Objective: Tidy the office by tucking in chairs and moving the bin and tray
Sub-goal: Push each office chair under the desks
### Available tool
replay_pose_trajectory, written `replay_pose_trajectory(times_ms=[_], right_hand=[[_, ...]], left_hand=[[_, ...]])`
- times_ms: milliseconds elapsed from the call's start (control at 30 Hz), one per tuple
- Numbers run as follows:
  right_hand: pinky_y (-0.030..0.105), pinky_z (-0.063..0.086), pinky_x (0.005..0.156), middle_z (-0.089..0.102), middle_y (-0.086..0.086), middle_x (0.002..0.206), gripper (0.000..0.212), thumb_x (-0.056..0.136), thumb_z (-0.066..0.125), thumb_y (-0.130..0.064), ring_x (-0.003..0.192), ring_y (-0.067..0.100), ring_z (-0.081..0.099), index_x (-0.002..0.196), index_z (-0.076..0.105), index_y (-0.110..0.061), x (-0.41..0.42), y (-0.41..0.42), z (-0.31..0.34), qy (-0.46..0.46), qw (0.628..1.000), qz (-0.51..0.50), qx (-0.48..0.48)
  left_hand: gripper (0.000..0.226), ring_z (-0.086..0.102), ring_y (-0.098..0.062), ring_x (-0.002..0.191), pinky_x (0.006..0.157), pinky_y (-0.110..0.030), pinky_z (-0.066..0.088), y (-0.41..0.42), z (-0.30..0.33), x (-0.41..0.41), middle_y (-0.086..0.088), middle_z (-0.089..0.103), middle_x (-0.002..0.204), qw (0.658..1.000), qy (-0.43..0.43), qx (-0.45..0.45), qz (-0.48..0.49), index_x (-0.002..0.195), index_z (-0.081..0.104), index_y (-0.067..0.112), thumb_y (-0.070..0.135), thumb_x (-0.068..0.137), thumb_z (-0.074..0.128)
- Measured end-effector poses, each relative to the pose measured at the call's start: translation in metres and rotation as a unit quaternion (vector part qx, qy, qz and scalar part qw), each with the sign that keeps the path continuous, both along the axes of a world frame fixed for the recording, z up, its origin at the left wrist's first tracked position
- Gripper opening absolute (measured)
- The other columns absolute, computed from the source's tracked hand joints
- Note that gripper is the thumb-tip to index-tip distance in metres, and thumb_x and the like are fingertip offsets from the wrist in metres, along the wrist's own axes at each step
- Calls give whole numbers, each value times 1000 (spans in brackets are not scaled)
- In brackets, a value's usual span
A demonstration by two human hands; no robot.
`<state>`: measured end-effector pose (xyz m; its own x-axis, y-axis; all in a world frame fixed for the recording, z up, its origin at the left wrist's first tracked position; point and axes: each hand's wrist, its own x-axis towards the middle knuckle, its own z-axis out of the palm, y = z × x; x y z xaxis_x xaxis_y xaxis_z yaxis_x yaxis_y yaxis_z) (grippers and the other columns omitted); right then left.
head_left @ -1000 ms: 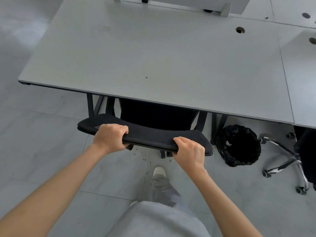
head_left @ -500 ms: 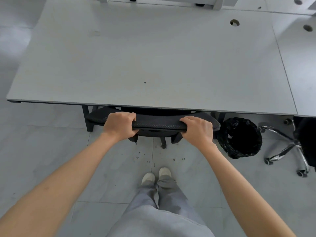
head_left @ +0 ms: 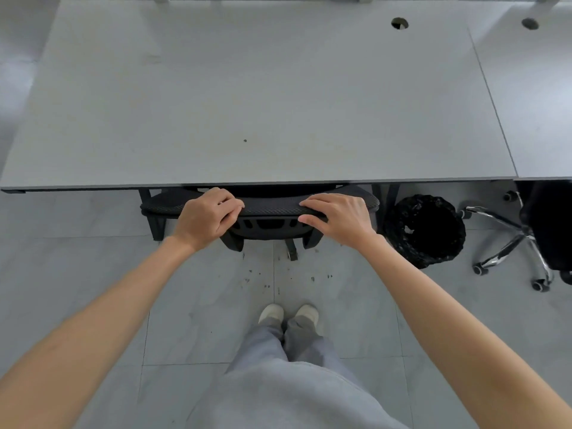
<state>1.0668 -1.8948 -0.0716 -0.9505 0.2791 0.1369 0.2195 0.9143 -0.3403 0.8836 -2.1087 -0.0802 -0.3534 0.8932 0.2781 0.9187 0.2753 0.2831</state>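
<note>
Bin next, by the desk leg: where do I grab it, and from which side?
Take the bin by its open top rim, reaching down from above on the near, floor-facing side. It stands upright with the bag-wrapped rim exposed; the desk edge overhangs its far side and the second chair's chrome base crowds its right.

So the black mesh-backed office chair is sitting almost fully tucked under the pale grey desk, with only the curved top edge of its backrest and a bit of the black plastic frame below it poking out past the desk's front edge. The round bin lined with a crinkly black plastic bag is standing upright on the tiled floor just to the right of that chair, half under the desk edge. No tray is showing up anywhere in this view.
</note>
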Motion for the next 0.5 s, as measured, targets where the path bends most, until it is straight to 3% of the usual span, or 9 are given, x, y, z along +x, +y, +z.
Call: replay_pose_trajectory(times_ms=[67,133,233,300,367,400,500], right_hand=[[21,42,58,73,-7,98,47,84,44,-56,87,17,69,98,72,-21,-1,-2,0,9,1000,-8,-20],[27,50,76,71,-3,106,38,86,53,-47,102,16,64,103,70,-18,4,-9,3,42,994,-49,-88],[17,36,100,62,-6,121,32,91,52,-27,118,4,50,119,62,-16,41,-29,16,119,938,-184,-268],[15,39,99,61,-7,120,33,91,48,-23,114,3,54,121,60,-15,87,-51,20,165,851,-280,-412],[23,46,94,66,-3,114,31,89,47,-24,108,11,61,117,60,-18,140,-77,15,217,741,-368,-518],[27,47,93,67,-2,112,30,88,47,-24,105,13,63,114,60,-21,165,-91,10,239,694,-410,-541],[34,47,93,68,-2,108,22,89,52,-18,102,16,65,109,61,-22,229,-141,-7,300,562,-546,-545]], left_hand=[[29,61,-22,82,56,-34,53,1,3,13,-6,67,87,997,-53,17,43,93,70,9,20,90,43],[30,57,-18,93,81,-28,50,2,9,35,-6,67,96,990,-123,38,63,101,67,6,18,89,42],[27,55,-12,98,92,-15,40,11,28,77,-2,63,100,972,-204,101,62,103,65,2,10,87,44],[25,59,-6,97,88,-15,43,19,34,104,3,66,100,943,-311,98,63,102,65,7,8,87,45],[26,62,0,95,84,-13,46,32,28,129,14,71,94,890,-453,15,41,102,65,17,14,87,44],[25,63,2,94,83,-12,47,39,21,143,18,72,91,864,-501,-47,14,101,64,21,16,86,44],[28,63,5,91,79,-7,44,58,3,178,28,70,90,807,-537,-222,-105,100,62,27,4,92,49]])
